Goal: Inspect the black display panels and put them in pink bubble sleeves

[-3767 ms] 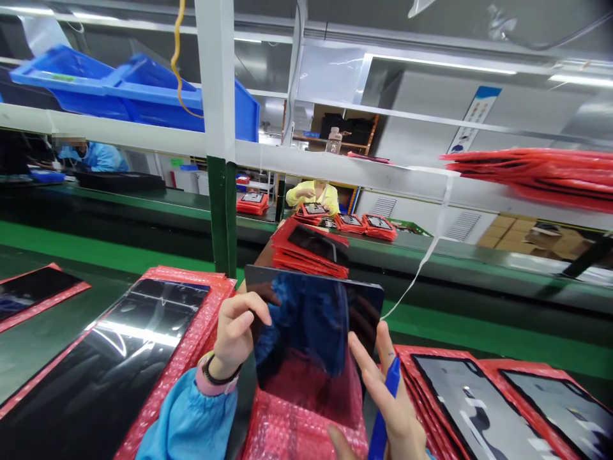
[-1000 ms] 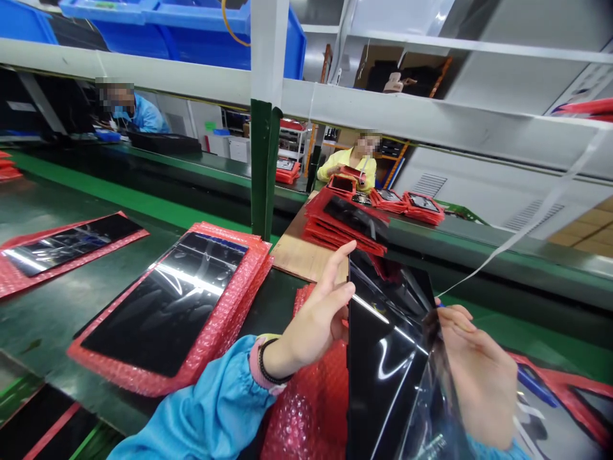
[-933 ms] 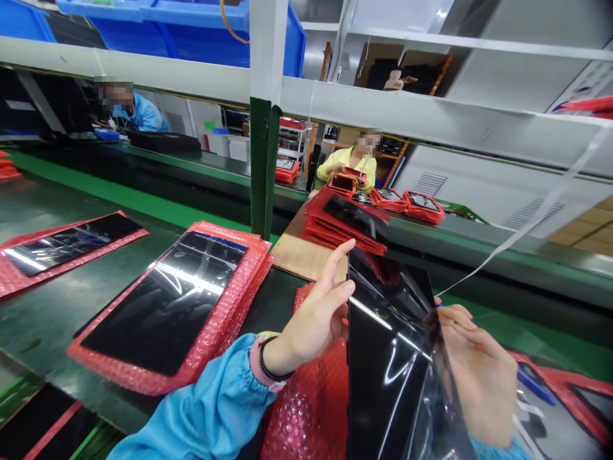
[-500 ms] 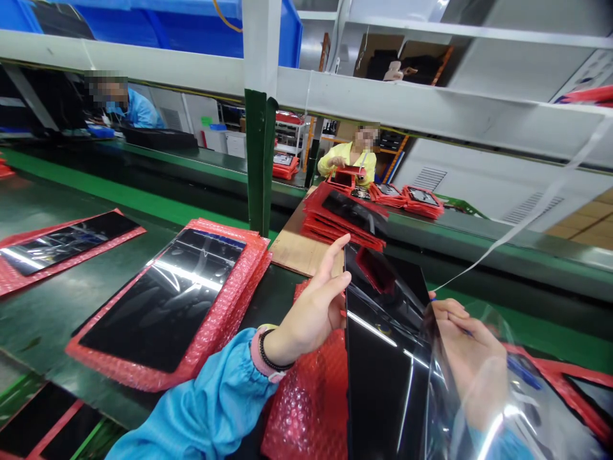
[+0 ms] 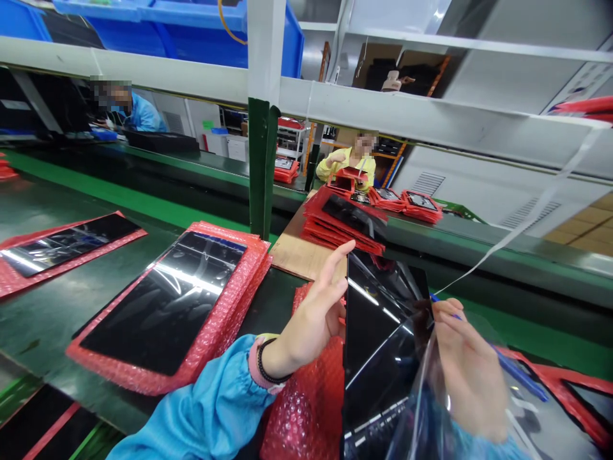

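My left hand (image 5: 318, 313) grips the left edge of a glossy black screen panel (image 5: 373, 358), its thumb and forefinger along the rim. The panel is tilted up in front of me, with light strips reflected in it. On the panel's right side my right hand (image 5: 467, 367) is closed on a slim blue pen-like tool (image 5: 522, 377), whose tip points toward the panel's upper right edge. A clear plastic film (image 5: 421, 409) curves off the panel's face beside and over the right hand; whether the fingers pinch it too is hard to see. Red bubble wrap (image 5: 306, 402) lies beneath.
To the left, a black screen (image 5: 167, 300) rests on stacked red bubble-wrap sleeves, with another screen (image 5: 71, 243) beyond. More red sleeves (image 5: 335, 223) sit on a wooden board (image 5: 292, 252). A green-and-white post (image 5: 262, 160) stands ahead. Two co-workers are farther back.
The clear film has swung left and lower, closer to the panel. My right hand has shifted slightly, showing more of the blue tool. The left hand keeps its grip, and reflections on the panel have changed.
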Tool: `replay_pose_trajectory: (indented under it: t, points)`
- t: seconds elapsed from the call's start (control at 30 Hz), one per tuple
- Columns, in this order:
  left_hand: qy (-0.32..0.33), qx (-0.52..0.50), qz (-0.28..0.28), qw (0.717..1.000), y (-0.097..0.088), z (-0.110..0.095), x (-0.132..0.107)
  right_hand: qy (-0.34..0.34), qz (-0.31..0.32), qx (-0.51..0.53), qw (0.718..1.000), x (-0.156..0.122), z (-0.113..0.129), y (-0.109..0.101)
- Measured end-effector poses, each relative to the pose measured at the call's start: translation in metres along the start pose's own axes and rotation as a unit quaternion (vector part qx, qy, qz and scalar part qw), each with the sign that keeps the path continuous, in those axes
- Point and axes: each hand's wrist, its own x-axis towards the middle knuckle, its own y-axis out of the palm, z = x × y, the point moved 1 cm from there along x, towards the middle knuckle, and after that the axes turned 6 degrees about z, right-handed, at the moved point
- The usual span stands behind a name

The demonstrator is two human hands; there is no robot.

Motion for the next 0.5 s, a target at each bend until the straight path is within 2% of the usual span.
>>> replay_pose_trajectory:
  t: [0.1,0.23,0.4,0.5]
  points:
    - [0.028,0.049,0.001,0.998,-0.002,0.003,-0.002,0.069,-0.042,0.02,0.997,-0.004,-0.003,-0.004]
    - [0.044,0.059,0.005,0.997,-0.001,0.003,-0.006,0.089,-0.067,0.028,0.993,-0.012,-0.003,0.0]
    - [0.027,-0.005,0.009,1.0,0.003,0.0,-0.007,0.094,-0.004,0.031,0.995,-0.022,0.001,0.014]
    - [0.036,-0.03,-0.01,0.999,-0.001,0.003,-0.001,0.102,0.015,-0.002,0.995,-0.023,-0.003,0.013]
